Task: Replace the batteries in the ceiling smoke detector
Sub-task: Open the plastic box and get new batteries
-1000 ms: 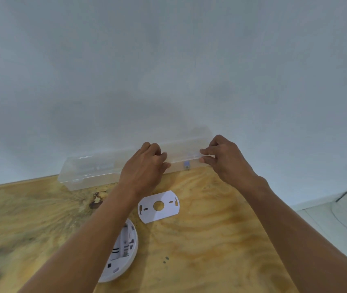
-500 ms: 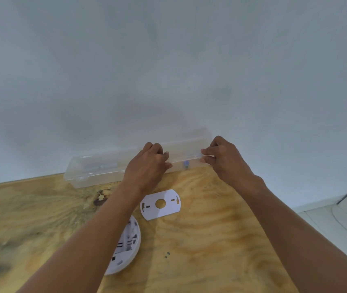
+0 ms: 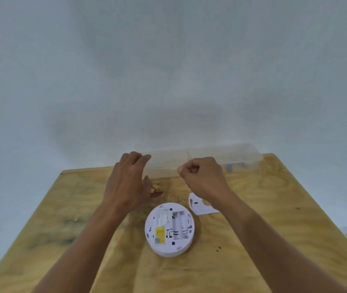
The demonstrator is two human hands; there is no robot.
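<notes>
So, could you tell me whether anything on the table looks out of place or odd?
Nothing is spilled or broken. The smoke detector lies back-up on the table, its battery bay looking empty, the mounting plate loose beside it.

One view only, worn on the head, looking forward and down across a plywood table (image 3: 274, 208) toward a pale wall (image 3: 168, 70) that fills the upper half. Wide-angle, with edges bowed. Close enough for both forearms to enter from the near edge, left hand (image 3: 128, 182) and right hand (image 3: 202, 176) near centre. Far table edge meeting the wall, clear plastic box (image 3: 242, 157) along it; near edge cut off. Slight blur throughout. No second view to share anything with.
</notes>
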